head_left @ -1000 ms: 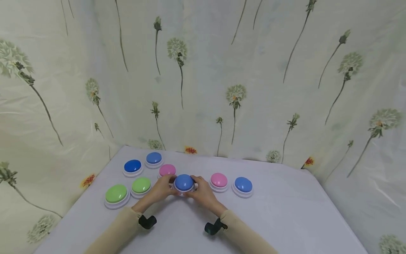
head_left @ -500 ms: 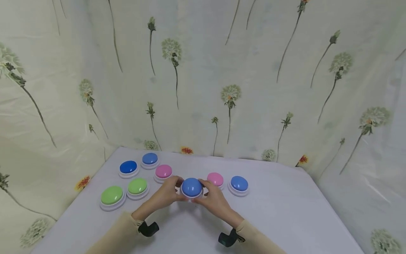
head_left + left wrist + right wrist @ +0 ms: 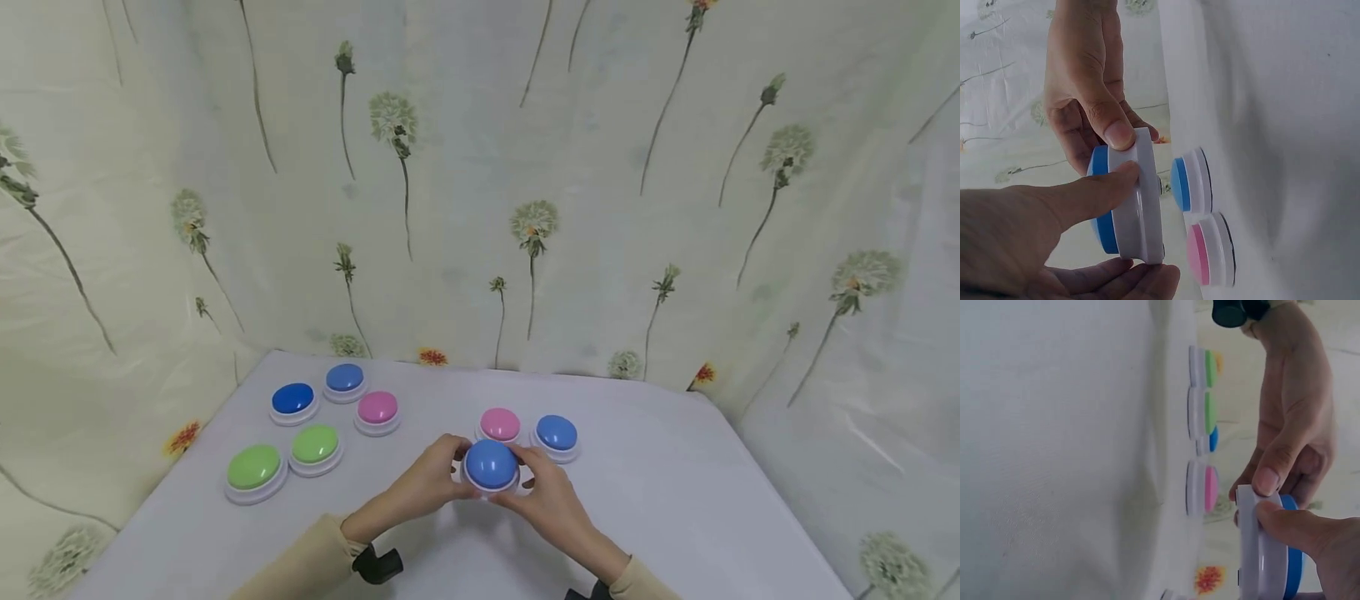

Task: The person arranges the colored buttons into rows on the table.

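Both hands hold one blue push button [image 3: 491, 464] with a white round base, raised off the table. My left hand [image 3: 433, 482] grips its left side, and my right hand [image 3: 546, 493] grips its right side. In the left wrist view the two thumbs press the front of the white base [image 3: 1137, 212], while fingers curl behind it. Just behind the held button stands a pink button [image 3: 499, 424], partly covered by it. To that one's right is another blue button [image 3: 557, 432], near my right fingers.
On the table's left part stand two green buttons [image 3: 253, 467], a dark blue button [image 3: 292, 398], a lighter blue button [image 3: 344, 377] and a pink button [image 3: 377, 407]. Behind the white table [image 3: 660, 500] hangs a flowered curtain [image 3: 450, 167].
Both hands have lifted the blue button and carried it rightward and nearer, from beside the left pink button to in front of the right pink one. The head view has turned slightly right.
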`<state>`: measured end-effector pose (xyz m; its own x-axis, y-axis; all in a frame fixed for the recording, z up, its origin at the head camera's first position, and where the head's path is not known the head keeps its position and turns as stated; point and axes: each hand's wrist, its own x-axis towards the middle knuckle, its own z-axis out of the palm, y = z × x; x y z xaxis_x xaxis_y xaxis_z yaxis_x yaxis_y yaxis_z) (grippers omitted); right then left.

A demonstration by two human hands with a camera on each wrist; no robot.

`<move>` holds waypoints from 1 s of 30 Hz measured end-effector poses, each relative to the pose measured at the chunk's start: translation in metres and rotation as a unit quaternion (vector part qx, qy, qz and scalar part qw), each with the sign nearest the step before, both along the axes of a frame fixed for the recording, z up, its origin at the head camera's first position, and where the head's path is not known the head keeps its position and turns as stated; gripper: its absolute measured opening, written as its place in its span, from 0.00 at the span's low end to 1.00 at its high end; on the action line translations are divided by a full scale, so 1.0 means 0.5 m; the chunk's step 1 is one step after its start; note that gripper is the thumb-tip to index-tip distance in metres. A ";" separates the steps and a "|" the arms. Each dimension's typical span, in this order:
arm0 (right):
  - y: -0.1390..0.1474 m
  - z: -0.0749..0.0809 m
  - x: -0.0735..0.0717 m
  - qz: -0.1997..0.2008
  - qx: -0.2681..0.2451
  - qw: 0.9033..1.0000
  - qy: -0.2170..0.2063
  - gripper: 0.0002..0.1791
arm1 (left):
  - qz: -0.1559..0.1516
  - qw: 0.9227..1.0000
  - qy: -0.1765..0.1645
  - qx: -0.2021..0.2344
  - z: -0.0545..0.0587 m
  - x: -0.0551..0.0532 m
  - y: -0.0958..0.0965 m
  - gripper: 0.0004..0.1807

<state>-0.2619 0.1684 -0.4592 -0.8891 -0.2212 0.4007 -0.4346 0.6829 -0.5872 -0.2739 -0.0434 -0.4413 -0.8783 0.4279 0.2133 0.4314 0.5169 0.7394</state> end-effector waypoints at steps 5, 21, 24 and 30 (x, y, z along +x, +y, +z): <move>0.031 0.003 0.018 -0.025 0.001 1.000 0.003 0.41 | -0.007 1.000 0.010 -0.016 0.005 0.005 0.038 0.33; 0.163 -0.005 0.065 -0.100 0.022 0.994 -0.029 0.40 | -0.020 0.992 0.080 -0.092 -0.018 0.016 0.198 0.34; 0.192 -0.021 0.060 -0.098 0.038 0.995 0.001 0.39 | -0.018 0.991 0.099 -0.092 -0.039 0.006 0.235 0.34; 0.241 -0.047 0.045 -0.101 0.048 0.993 0.024 0.38 | -0.013 0.991 0.101 -0.091 -0.070 -0.016 0.296 0.32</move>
